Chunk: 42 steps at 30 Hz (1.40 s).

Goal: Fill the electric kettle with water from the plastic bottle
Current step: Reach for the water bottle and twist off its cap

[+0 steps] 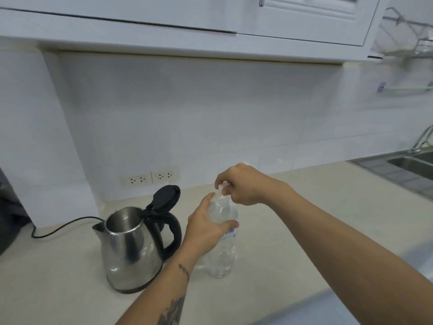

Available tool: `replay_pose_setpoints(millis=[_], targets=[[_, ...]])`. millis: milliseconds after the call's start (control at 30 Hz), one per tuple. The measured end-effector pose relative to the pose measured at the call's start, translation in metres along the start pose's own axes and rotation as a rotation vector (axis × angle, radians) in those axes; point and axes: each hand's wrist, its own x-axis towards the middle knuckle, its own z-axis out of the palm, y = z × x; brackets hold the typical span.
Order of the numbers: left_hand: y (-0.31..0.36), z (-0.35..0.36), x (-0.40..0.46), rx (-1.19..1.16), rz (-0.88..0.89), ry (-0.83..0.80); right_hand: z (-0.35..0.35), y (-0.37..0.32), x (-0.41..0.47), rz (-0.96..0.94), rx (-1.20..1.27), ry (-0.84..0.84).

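Observation:
A steel electric kettle (130, 249) with a black handle stands on the beige counter (304, 231), its black lid (165, 197) flipped up and open. Just right of it a clear plastic bottle (221, 254) stands upright on the counter. My left hand (206, 227) wraps around the bottle's upper body. My right hand (243, 185) pinches the white cap (222, 186) at the top of the bottle from above.
The kettle's black cord (61, 227) runs left across the counter toward a dark appliance (9, 219). Wall sockets (151, 178) sit behind the kettle. A steel sink (412, 165) with a tap lies at the far right. White cabinets hang overhead.

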Motion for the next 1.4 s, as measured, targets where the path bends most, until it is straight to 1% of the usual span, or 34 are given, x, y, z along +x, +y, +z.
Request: replay_pose_setpoints(millis=[67, 133, 233, 333, 400, 467, 533, 633, 800, 867, 933, 967, 1033, 1133, 1267, 1333, 1400], targets=[[-0.001, 0.001, 0.003, -0.017, 0.004, -0.006, -0.001, -0.002, 0.0, -0.005, -0.024, -0.016], [-0.002, 0.002, 0.004, -0.018, 0.004, -0.005, -0.001, 0.0, 0.001, 0.03, 0.019, -0.004], [-0.002, 0.005, 0.004, -0.018, 0.01, 0.004, 0.001, 0.004, 0.004, 0.064, 0.081, 0.077], [-0.002, 0.007, 0.006, 0.009, 0.006, 0.009, 0.004, 0.008, 0.004, -0.026, 0.051, 0.091], [-0.001, 0.006, 0.008, 0.018, -0.005, 0.011, 0.003, 0.012, 0.003, -0.084, 0.06, 0.065], [0.0, 0.005, 0.01, 0.017, -0.006, 0.013, 0.003, 0.022, 0.003, -0.142, 0.081, 0.089], [-0.002, 0.007, 0.011, 0.013, -0.006, 0.006, 0.012, 0.031, 0.003, -0.175, 0.153, 0.156], [-0.003, 0.012, 0.01, -0.03, -0.002, 0.005, 0.029, 0.045, 0.001, -0.157, 0.363, 0.248], [-0.008, 0.013, 0.007, -0.075, -0.024, 0.033, 0.023, 0.049, 0.012, -0.296, 0.373, 0.265], [-0.007, 0.013, 0.006, -0.084, -0.023, 0.043, 0.018, 0.056, 0.019, -0.261, 0.491, 0.323], [-0.007, 0.015, 0.006, -0.087, -0.018, 0.055, 0.027, 0.073, 0.025, -0.137, 0.649, 0.368], [-0.007, 0.016, 0.005, -0.088, -0.013, 0.057, 0.039, 0.084, 0.027, -0.061, 0.706, 0.364], [-0.008, 0.016, 0.004, -0.087, 0.0, 0.064, 0.076, 0.109, 0.025, 0.083, 0.717, 0.308], [-0.009, 0.017, 0.004, -0.081, 0.005, 0.085, 0.144, 0.142, 0.012, 0.21, 0.496, 0.107], [-0.012, 0.019, 0.005, -0.082, 0.012, 0.097, 0.209, 0.163, -0.023, 0.296, 0.304, -0.141], [-0.014, 0.021, 0.004, -0.092, 0.015, 0.109, 0.229, 0.168, -0.039, 0.304, 0.23, -0.205], [-0.016, 0.023, 0.004, -0.088, 0.016, 0.122, 0.24, 0.171, -0.049, 0.294, 0.185, -0.209]])
